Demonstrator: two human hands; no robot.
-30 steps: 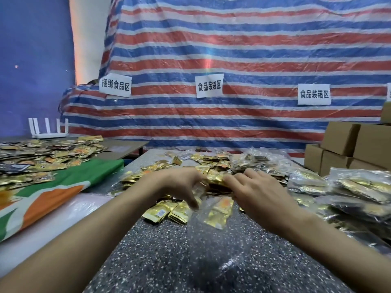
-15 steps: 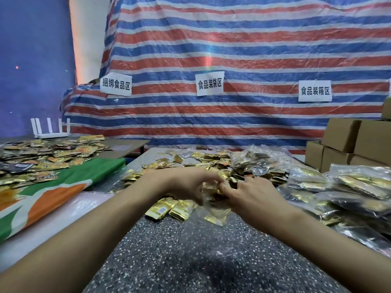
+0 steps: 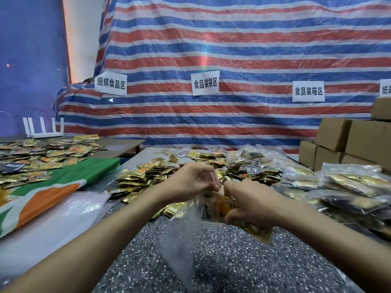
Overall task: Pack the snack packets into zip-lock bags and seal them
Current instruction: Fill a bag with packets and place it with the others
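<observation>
Behind your left wrist, the loose pile (image 3: 143,178) lies across the middle of the table (image 3: 243,267), toward its far edge; leave it until this load is in. Your left hand (image 3: 190,182) pinches one lip of the bag (image 3: 182,246), fingers curled on the film, though blur hides how much film it has. The bag hangs clear and slack from both hands above the table's near half; I cannot tell whether its bottom touches the top. Lift that lip up and away from you so the mouth gapes, since soft film tends to fold shut against a sharp foil corner. Your right hand (image 3: 251,204) is closed round a small stack of packets (image 3: 224,206), which sits at the mouth, partly inside by the look of it. Square the stack, push it in flat edge first, and let go only once it has slid below the zip track. Then run the track between finger and thumb from one end to the other. The filled bags (image 3: 349,187) heaped at the table's right edge show where it goes.
</observation>
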